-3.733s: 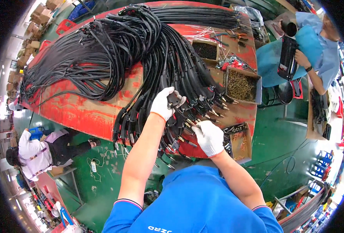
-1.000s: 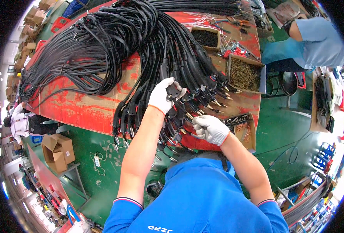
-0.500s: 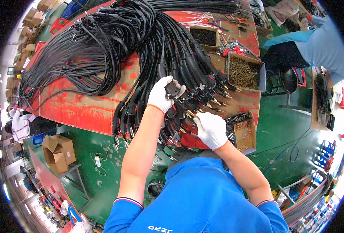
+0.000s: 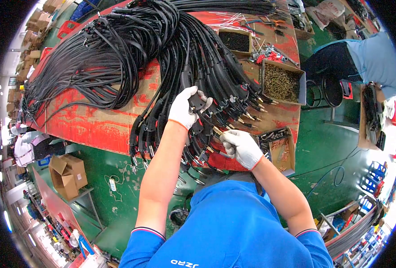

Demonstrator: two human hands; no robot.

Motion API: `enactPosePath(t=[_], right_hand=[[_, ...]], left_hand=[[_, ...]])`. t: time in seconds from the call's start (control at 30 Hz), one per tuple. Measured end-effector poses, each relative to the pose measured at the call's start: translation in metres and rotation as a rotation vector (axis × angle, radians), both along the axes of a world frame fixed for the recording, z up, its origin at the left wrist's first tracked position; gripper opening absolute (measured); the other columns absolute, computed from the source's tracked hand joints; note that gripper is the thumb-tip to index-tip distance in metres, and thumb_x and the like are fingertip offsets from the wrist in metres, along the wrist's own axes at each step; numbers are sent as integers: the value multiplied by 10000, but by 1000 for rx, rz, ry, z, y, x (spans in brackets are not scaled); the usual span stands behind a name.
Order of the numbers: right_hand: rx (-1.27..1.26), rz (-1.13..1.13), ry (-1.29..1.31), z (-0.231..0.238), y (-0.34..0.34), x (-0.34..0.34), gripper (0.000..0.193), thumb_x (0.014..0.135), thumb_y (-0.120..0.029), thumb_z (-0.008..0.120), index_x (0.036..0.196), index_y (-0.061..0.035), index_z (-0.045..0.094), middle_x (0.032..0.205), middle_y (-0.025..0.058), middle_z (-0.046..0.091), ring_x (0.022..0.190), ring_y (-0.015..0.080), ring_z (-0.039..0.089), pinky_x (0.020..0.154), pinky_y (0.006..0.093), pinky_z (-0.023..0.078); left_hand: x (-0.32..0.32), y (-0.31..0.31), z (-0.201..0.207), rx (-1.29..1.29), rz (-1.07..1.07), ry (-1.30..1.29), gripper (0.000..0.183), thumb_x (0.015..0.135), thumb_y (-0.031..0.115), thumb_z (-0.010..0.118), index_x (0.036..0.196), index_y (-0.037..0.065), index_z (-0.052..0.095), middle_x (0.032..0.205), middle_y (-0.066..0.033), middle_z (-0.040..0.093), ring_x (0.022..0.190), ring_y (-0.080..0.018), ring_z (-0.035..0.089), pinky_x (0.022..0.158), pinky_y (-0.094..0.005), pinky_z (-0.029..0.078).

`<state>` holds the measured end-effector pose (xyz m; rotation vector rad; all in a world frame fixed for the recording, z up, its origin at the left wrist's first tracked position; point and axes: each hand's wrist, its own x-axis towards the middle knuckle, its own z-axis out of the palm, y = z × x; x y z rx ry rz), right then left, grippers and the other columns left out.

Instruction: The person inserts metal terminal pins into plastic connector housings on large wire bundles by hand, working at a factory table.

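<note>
My left hand (image 4: 183,108), in a white glove, is closed around the black moulded handle (image 4: 197,102) of a black cable. From that handle a thin black lead with a brass fitting (image 4: 217,131) at its tip points toward my right hand. My right hand (image 4: 243,146), also gloved, pinches near this brass fitting, its fingers curled. Around both hands lie the ends of a thick bundle of black cables (image 4: 162,40), several with brass tips (image 4: 261,106). Part of the held handle is hidden by my left fingers.
On the red worktable (image 4: 86,129) stand a box of small brass parts (image 4: 280,82), a box of small black parts (image 4: 234,41) and a divided box of copper-coloured pieces (image 4: 282,154). Pliers (image 4: 276,23) lie at the back. A person in light blue (image 4: 376,58) bends at the right.
My right hand has turned and drawn slightly back, with its fingers showing more. My left hand stays on the cable handle, barely shifted. The person at the right has moved a little.
</note>
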<state>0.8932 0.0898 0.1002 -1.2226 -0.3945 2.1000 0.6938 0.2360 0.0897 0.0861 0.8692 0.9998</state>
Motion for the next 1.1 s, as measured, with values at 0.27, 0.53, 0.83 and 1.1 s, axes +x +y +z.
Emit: enactPosePath(t=[0.27, 0.53, 0.83, 1.1], right_hand=[[976, 71, -1208, 22, -17, -13, 257, 867, -268, 741, 1033, -76, 705, 882, 125, 701, 759, 315, 693, 683, 400, 553], [1120, 244, -1417, 14, -6, -8, 187, 909, -296, 678, 951, -118, 714, 790, 126, 676, 732, 322, 674, 642, 429, 528], [603, 46, -853, 0, -14, -15, 292, 967, -298, 620, 992, -15, 686, 928, 212, 709, 879, 375, 690, 782, 434, 530], [459, -22, -710, -21, -36, -1, 347, 996, -333, 582, 1080, -10, 679, 981, 210, 712, 919, 322, 699, 836, 411, 528]], left_hand=[[-3, 0, -9, -13, -5, -32, 160, 954, 135, 594, 835, 29, 610, 767, -124, 644, 704, -265, 638, 859, -499, 610], [3, -1, -7, -28, 14, -24, 161, 950, 141, 603, 839, 25, 619, 765, -124, 646, 704, -273, 644, 853, -504, 609], [-1, -4, -5, -31, -45, -6, 189, 971, 223, 595, 894, 53, 620, 835, -126, 665, 796, -312, 679, 827, -517, 608], [16, -31, 1, -42, 19, -113, 187, 978, 242, 629, 1086, 89, 615, 1042, -152, 656, 943, -331, 654, 802, -454, 610]])
